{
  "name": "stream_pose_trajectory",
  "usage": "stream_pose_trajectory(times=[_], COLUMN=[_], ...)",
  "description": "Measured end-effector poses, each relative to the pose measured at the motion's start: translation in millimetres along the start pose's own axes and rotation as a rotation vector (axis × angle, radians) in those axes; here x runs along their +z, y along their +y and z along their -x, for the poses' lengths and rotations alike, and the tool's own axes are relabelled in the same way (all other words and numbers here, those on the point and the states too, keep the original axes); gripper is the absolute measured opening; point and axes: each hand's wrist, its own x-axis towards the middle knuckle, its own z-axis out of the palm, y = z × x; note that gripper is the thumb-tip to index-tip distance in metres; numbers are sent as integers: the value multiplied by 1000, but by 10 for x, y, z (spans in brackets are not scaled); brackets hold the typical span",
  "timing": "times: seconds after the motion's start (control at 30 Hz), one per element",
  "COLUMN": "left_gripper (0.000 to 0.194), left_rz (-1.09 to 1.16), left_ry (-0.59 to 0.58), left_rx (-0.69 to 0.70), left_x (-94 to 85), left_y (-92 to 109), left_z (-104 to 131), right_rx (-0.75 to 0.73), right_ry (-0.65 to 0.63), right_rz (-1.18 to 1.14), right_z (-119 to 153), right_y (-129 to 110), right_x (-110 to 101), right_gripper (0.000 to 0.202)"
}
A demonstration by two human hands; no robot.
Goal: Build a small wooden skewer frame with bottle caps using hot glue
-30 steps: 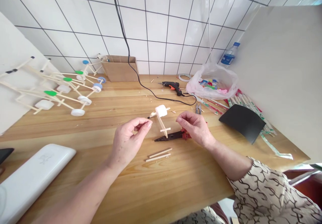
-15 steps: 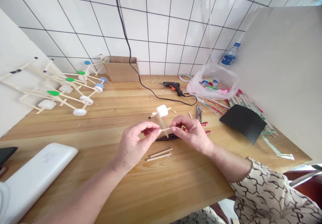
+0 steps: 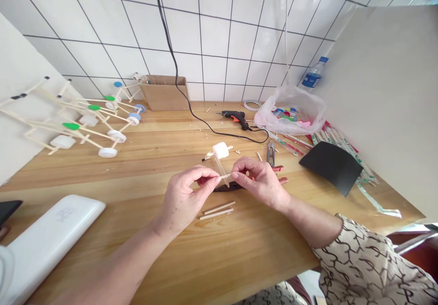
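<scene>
A short pale stick (image 3: 225, 176) is pinched at its two ends, by my left hand (image 3: 188, 193) and my right hand (image 3: 260, 181). Both hands are closed, thumb against fingers. Just beyond them lies a white piece (image 3: 221, 150) joined to pale sticks that reach back toward my fingers. Black-jawed pliers (image 3: 229, 186) with red handles rest under my right hand, partly hidden by it. Nearer to me, two loose sticks (image 3: 216, 214) lie side by side on the wooden table (image 3: 219, 255).
Stick-and-cap models (image 3: 107, 152) stand at the left, a white device (image 3: 56, 245) below them. Farther back are a cardboard box (image 3: 166, 95), a glue gun (image 3: 236, 118) and a bag of caps (image 3: 290, 113). Cutters (image 3: 270, 153) and a black sheet (image 3: 330, 168) lie right.
</scene>
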Motion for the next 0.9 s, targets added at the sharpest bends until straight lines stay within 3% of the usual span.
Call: stream_pose_trajectory(times=[0.9], left_gripper=[12], left_rz=[30], left_ry=[-17], left_rx=[-15], left_x=[5], left_y=[-2], left_z=[2], right_rx=[19], right_ry=[-1], right_rz=[-35], right_z=[4], right_y=[5], right_x=[2], right_gripper=[14])
